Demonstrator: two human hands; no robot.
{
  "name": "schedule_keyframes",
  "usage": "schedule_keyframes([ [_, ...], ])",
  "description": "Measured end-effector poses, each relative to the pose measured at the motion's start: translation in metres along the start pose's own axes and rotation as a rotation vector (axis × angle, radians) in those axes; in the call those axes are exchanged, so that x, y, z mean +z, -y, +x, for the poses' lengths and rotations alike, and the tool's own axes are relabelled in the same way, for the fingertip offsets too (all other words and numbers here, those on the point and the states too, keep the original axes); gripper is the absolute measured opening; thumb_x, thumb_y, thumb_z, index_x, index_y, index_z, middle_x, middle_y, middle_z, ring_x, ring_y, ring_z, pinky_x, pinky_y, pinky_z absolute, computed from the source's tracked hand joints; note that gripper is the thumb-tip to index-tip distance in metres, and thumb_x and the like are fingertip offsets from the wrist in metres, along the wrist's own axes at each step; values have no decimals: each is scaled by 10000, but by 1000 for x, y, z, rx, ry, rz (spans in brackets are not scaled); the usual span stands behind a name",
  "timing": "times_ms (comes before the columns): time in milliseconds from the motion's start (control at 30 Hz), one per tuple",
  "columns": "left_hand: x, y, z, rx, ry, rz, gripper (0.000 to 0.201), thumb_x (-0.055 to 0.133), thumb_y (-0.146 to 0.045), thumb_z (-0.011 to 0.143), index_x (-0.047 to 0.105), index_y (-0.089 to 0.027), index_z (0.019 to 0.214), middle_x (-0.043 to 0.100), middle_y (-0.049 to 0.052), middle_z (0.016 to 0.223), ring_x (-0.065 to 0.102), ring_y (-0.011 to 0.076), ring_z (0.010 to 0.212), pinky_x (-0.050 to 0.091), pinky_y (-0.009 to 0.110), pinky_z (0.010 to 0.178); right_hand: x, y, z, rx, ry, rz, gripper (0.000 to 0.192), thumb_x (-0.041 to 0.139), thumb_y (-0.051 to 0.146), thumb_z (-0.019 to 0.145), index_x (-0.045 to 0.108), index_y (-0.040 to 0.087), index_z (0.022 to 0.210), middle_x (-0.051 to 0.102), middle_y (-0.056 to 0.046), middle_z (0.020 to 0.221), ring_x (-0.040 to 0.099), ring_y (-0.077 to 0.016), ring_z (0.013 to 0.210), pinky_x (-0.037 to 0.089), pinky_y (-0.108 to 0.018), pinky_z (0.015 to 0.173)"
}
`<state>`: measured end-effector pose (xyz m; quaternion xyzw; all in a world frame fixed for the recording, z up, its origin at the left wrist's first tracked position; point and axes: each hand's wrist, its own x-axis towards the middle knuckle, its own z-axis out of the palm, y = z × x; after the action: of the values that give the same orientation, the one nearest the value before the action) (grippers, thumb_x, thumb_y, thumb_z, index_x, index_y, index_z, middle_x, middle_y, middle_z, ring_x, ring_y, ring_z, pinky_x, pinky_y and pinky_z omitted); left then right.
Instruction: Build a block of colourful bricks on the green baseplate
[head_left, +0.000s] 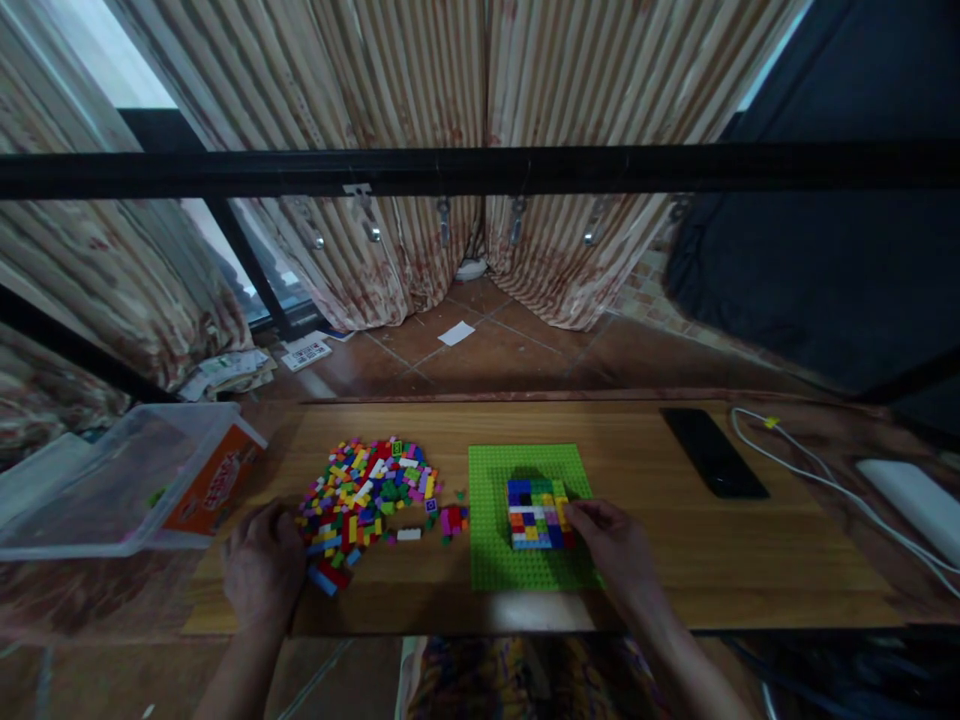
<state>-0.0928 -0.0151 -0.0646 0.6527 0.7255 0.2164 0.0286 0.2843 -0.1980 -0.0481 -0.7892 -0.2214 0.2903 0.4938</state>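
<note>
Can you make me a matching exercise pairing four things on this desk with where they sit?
Things:
1. loose brick pile
2. brick block
3. black phone
4. clear plastic tub

Places:
A. far left, on its side
B. on the green baseplate, at the right hand
C. right of the baseplate
D. beside the left hand

Pairs: 1-D, 2-B, 3-C, 4-A

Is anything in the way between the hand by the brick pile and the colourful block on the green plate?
Yes, but only small things. Between the left hand and the block of bricks on the green baseplate lie the loose brick pile and a few stray bricks.
</note>
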Motion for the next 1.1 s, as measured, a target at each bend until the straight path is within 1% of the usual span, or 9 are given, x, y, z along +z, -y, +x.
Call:
schedule_keyframes([
  [200,-1,-2,-2,24,-3,8,452,360,-345,903,674,-87,1100,650,185,1192,555,332,1175,411,485,1049,0,0,0,-6,4,-20,402,689,539,644,735,157,761,744,-82,749,666,-238,703,475,-323,644],
  [300,-1,-2,-3,-2,-15,1,456,366,-361,905,672,-96,1115,644,175,1209,559,325,1169,415,469,1048,-1,0,-1,-3,11,-23,418,688,552,645,735,156,773,744,-82,748,668,-241,705,474,-321,638],
  [433,1,0,-3,6,-28,-17,428,383,-359,904,676,-114,1096,643,163,1206,560,321,1165,418,474,1047,-3,1,0,11,17,-63,431,682,561,644,739,157,782,746,-85,756,670,-244,706,475,-327,643],
  [600,3,3,-3,3,-26,-25,411,395,-363,898,670,-130,1095,641,152,1211,550,315,1177,407,474,1056,-2,6,-3,27,-13,-92,419,691,556,618,731,157,738,735,-86,711,661,-240,673,465,-315,603],
  [733,4,2,-3,-15,-22,-35,412,399,-364,891,667,-133,1103,636,154,1220,541,319,1186,402,477,1056,0,8,-5,-13,-47,-108,404,676,550,651,723,155,717,718,-78,672,646,-221,637,450,-300,575],
  [833,4,2,-3,-30,-23,-34,427,399,-369,891,669,-124,1113,632,164,1230,545,331,1178,416,480,1038,-2,8,-3,-16,-12,-106,425,681,564,626,727,148,699,705,-70,634,628,-213,602,435,-296,555],
  [933,5,2,-3,1,-25,-36,439,384,-363,897,677,-107,1100,642,172,1210,558,336,1151,417,480,1030,-5,9,0,3,46,-128,448,684,579,612,738,145,706,707,-63,633,630,-215,609,428,-292,555],
  [1033,4,1,-3,24,-53,-56,444,356,-348,907,684,-100,1076,651,181,1178,562,334,1123,424,479,1011,-8,9,-3,-10,38,-161,477,659,608,648,743,146,733,720,-65,670,644,-224,645,426,-287,564],
  [1100,3,0,-5,21,-80,-91,439,337,-331,916,686,-107,1057,657,183,1153,564,329,1104,429,483,991,-11,8,-7,-37,-13,-198,493,618,623,700,730,143,718,712,-73,657,643,-229,633,414,-285,543],
])
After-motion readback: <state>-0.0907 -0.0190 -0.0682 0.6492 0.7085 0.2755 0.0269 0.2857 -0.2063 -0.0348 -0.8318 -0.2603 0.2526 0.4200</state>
